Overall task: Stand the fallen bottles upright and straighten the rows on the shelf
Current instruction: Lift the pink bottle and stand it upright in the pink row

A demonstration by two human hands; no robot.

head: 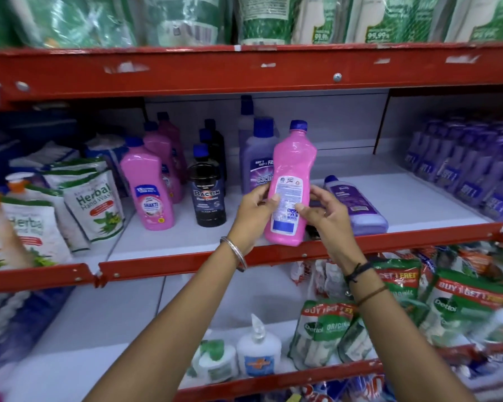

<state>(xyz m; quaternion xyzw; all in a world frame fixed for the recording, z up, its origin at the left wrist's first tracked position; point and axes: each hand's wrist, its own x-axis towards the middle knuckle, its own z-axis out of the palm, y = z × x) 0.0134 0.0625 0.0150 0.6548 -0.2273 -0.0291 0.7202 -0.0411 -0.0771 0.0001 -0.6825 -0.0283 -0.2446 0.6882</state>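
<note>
A pink bottle (pixel 292 169) with a blue cap is held upright, slightly tilted, in front of the middle shelf (pixel 204 261), its back label facing me. My left hand (pixel 251 219) grips its lower left side and my right hand (pixel 324 214) its lower right side. Just to its right a purple bottle (pixel 353 204) lies on its side on the shelf. Behind stand purple Bactin bottles (pixel 257 166), a row of black Bactin bottles (pixel 208 192) and a row of pink bottles (pixel 148 187).
Herbal hand wash pouches (pixel 95 204) crowd the shelf's left end. Purple bottles in rows (pixel 474 175) fill the right end. Green refill packs sit on the shelf above. Below are Dettol pouches (pixel 328 332) and a white pump bottle (pixel 259 349).
</note>
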